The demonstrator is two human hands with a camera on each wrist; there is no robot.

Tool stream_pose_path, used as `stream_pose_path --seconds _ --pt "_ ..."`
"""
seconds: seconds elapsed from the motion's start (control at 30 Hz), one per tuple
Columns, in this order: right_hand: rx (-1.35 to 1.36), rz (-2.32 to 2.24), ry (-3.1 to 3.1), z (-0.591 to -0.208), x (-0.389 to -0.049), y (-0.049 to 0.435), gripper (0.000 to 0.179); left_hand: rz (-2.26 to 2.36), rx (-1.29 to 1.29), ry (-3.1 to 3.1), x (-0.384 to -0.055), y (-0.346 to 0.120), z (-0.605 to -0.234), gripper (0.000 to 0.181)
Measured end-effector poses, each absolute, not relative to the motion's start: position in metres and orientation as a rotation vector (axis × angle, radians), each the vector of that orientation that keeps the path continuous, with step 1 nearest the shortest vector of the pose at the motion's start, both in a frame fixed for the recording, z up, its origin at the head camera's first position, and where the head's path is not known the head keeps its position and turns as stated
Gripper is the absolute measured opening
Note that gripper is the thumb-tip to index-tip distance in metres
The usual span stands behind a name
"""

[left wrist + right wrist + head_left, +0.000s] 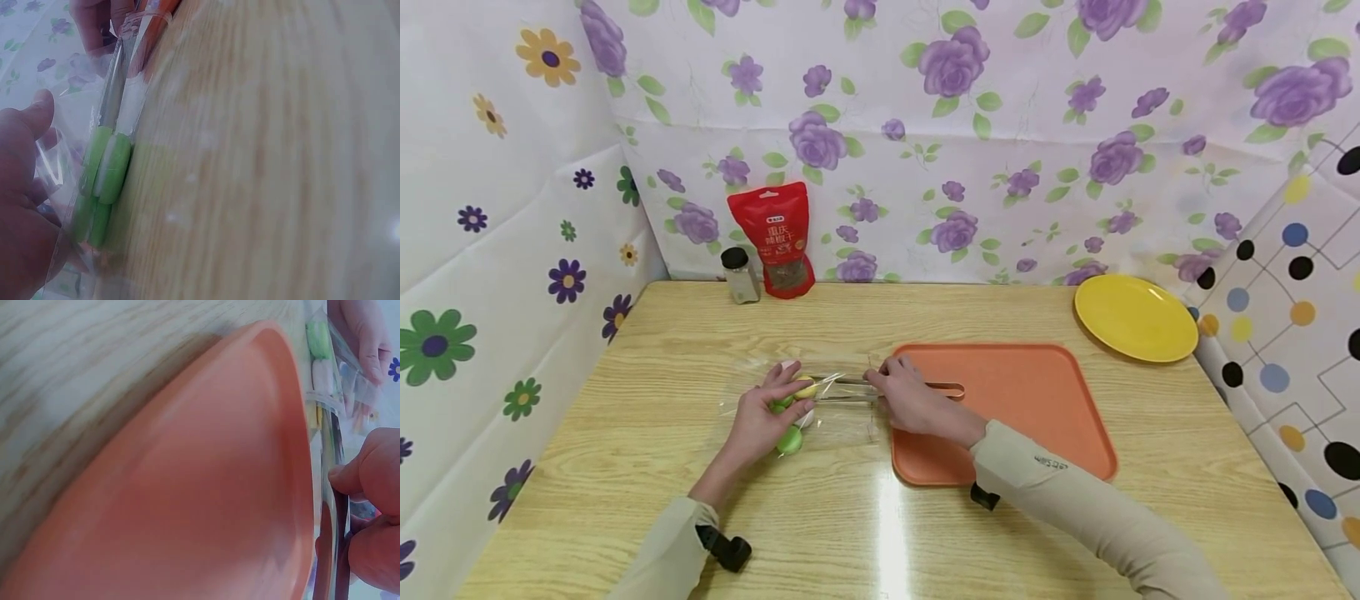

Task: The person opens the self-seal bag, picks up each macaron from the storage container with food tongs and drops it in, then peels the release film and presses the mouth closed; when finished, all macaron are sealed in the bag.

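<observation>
A clear plastic bag point(850, 427) lies on the table with several macarons inside, among them a green macaron point(789, 440) and a yellow macaron point(806, 387). My left hand point(760, 423) holds the bag near its macaron end, thumb and fingers around the film. Metal tongs point(341, 550) are pinched between the thumb and fingers of my right hand point(912, 398). Their arms run through the bag's mouth toward the macarons. In the left wrist view the tong tips reach right up to a green macaron point(114, 169) with a pale filling.
An orange tray point(1022, 417) lies under my right forearm, beside the bag. Behind, a red pouch point(778, 237) and a black-capped jar point(742, 277) stand near the floral backdrop. At the back right is a yellow plate point(1135, 318).
</observation>
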State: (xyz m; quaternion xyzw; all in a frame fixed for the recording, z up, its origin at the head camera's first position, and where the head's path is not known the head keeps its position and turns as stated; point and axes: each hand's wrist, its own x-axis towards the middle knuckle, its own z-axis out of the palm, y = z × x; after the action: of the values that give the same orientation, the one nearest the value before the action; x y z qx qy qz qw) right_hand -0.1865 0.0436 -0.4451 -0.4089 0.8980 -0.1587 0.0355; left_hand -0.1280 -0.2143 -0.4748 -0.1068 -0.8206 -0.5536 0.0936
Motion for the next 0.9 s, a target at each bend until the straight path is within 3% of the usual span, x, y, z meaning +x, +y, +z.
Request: stream_pose_path --seconds 0.5,0.9 --pt "-1.332 -0.582 2.786 -0.441 -0.183 0.07 0.036 -1.636 -0.294 -2.465 -0.129 -0.217 -0.477 0.03" --pt "-1.336 -0.6 2.841 -0.436 -0.17 0.117 0.038 -1.639 -0.291 -2.47 -0.128 -0.215 -0.478 0.028"
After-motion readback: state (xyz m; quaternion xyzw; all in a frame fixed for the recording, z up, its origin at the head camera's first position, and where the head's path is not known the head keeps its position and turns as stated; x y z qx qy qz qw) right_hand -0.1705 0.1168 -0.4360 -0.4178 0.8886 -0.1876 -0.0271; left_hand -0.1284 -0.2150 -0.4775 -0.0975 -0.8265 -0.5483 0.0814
